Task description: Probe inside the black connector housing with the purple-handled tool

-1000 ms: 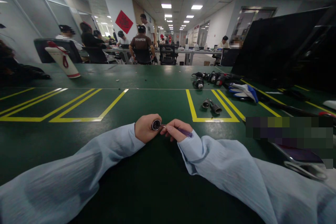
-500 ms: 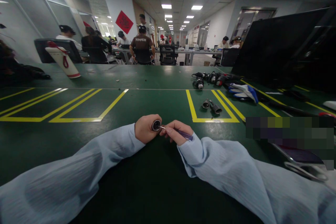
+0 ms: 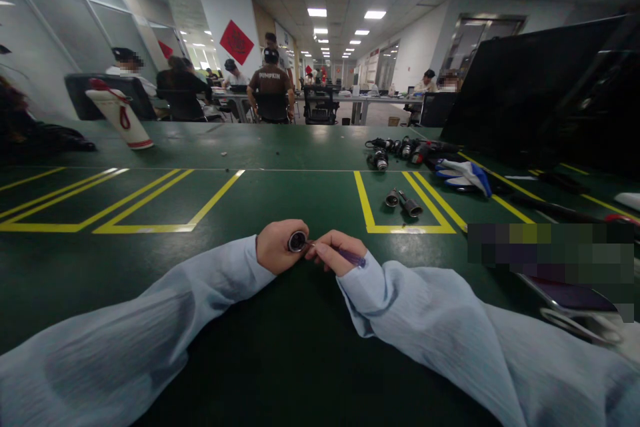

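Observation:
My left hand (image 3: pixel 278 247) is closed around a dark round metal part (image 3: pixel 297 241), whose hollow, ringed end faces me. Most of its body is hidden inside the fist. Close on its right, my right hand (image 3: pixel 336 252) grips a screwdriver (image 3: pixel 353 258) with a clear purple handle. The thin shaft points left at the rim of the metal part; whether the tip touches it I cannot tell. Both hands are just above the green table, in pale blue sleeves. Two similar dark metal pieces (image 3: pixel 411 205) lie inside a yellow-taped box to the right.
Dark power-tool-like parts (image 3: pixel 381 159) lie at the back right beside a blue and white glove (image 3: pixel 464 175). A phone (image 3: pixel 575 295) rests at the right. A white and red tumbler (image 3: pixel 123 119) leans at the back left. Yellow tape (image 3: pixel 145 229) marks the green tabletop. People sit beyond.
The screwdriver's tip has drawn slightly right, from the hollow of the metal part to its rim. The part's open end has turned a little more toward me.

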A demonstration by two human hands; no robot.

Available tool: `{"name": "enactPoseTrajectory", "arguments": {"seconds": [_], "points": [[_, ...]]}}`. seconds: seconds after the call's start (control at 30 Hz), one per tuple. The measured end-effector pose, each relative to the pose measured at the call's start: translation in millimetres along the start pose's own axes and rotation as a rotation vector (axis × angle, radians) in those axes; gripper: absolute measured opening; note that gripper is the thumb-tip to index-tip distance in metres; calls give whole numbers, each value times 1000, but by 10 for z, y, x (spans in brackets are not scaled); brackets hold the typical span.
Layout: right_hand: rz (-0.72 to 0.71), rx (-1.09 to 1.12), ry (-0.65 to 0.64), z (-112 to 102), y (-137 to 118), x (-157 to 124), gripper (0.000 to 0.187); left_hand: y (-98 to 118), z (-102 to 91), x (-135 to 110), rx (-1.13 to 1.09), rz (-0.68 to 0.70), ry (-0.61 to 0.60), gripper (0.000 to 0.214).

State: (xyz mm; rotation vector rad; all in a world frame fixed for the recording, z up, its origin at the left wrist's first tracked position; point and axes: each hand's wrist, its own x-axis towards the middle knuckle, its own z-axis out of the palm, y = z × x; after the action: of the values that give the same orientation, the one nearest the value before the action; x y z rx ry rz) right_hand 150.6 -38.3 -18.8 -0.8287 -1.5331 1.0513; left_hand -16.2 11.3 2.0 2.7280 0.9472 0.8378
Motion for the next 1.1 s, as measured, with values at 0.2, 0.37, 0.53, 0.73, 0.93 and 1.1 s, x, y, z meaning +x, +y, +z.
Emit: {"name": "enactPoseTrajectory", "arguments": {"seconds": [0.2,0.37,0.53,0.73,0.93,1.1], "points": [[135,238,-39,-19,-30,36,25,-6,3,-13,-82,7,-19,6],[128,220,-13,-11,-38,36,23,20,7,-12,-9,39,27,7],[53,141,4,-6,-56,11,23,31,2,-8,45,28,59,9],[2,134,-40,9,-58,-15,26,18,5,0,-13,24,8,6],[-23,92,-61,24,-28,-28,25,19,5,12,-49,47,-17,5],[-82,36,-32,0,-9,-28,23,8,20,3,-45,35,-42,6]]}}
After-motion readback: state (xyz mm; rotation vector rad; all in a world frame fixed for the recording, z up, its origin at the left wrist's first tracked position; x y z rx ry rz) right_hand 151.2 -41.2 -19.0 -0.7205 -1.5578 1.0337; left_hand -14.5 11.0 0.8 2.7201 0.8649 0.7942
